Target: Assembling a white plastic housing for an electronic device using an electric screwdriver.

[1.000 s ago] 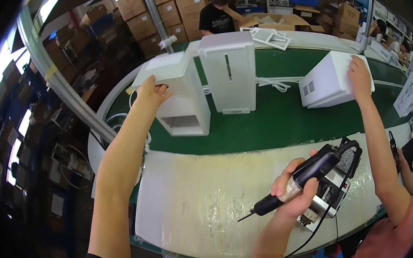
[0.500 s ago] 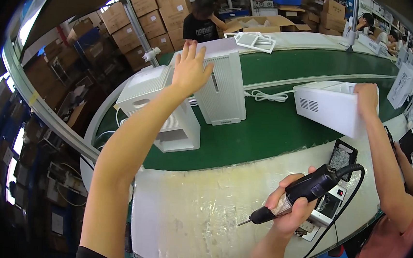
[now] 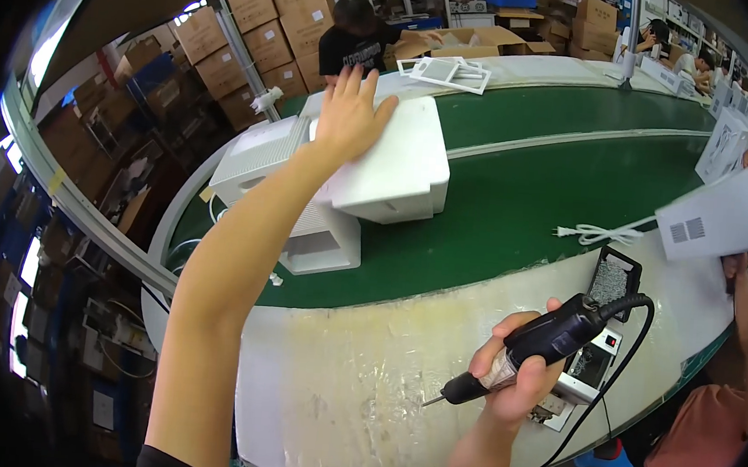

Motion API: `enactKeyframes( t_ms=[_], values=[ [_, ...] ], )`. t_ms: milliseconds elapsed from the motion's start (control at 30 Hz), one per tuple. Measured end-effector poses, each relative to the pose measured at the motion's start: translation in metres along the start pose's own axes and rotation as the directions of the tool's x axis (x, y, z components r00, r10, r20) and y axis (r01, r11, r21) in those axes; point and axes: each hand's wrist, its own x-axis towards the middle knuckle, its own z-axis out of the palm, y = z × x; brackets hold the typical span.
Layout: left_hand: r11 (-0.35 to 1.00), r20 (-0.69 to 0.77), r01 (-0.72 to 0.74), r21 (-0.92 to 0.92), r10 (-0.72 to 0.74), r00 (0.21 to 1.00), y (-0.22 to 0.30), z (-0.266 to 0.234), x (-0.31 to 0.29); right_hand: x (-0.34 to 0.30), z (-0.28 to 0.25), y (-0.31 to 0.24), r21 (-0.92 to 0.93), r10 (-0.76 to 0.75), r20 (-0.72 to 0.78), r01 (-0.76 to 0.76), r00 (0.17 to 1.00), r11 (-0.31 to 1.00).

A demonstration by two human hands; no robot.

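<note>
My left hand (image 3: 348, 117), fingers spread, rests on a white plastic housing (image 3: 397, 161) on the green belt; its smooth side faces me. Close beside it on the left lies another white housing (image 3: 325, 238), ribbed and with an open end toward me. My right hand (image 3: 521, 372) is closed around a black electric screwdriver (image 3: 550, 335). The bit points down and left above the film-covered worktop (image 3: 335, 388), apart from it. A cable curves from the screwdriver's back end down past the right of my hand.
A black tray of screws (image 3: 614, 279) and a white power unit (image 3: 592, 365) stand right of the screwdriver. At the right, a co-worker holds a white housing (image 3: 711, 216) with a trailing cord (image 3: 602, 234). White frames (image 3: 446, 72) lie on the far ledge, near another person (image 3: 354, 43).
The housing under my left hand has turned from its ribbed, slotted face to a smooth side. The co-worker's housing has moved right, off the belt, its cord dragged along. My right hand barely shifted.
</note>
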Motion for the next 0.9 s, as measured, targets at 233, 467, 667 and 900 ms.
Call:
enactKeyframes(
  t_ms=[233, 467, 667, 900],
  values=[
    [0.834, 0.801, 0.552, -0.003, -0.329, 0.500, 0.050, -0.068, 0.018, -0.003, -0.003, -0.009, -0.002, -0.028, -0.042, 0.028, 0.999, 1.000],
    [0.697, 0.668, 0.717, -0.018, -0.525, 0.527, 0.045, -0.134, -0.012, -0.010, -0.008, -0.027, 0.202, -0.020, 0.060, 0.007, 0.998, 0.979],
    [-0.234, 0.656, 0.911, -0.339, -0.753, 0.050, 0.025, -0.241, -0.119, 0.007, -0.030, -0.039, 0.565, -0.214, 0.687, -0.325, 0.694, 0.758],
    [-0.911, 0.876, 0.305, -0.279, -0.371, -0.308, 0.065, -0.433, -0.263, -0.012, -0.018, -0.062, 0.669, -0.216, 0.663, -0.436, 0.717, 0.602]
  ],
)
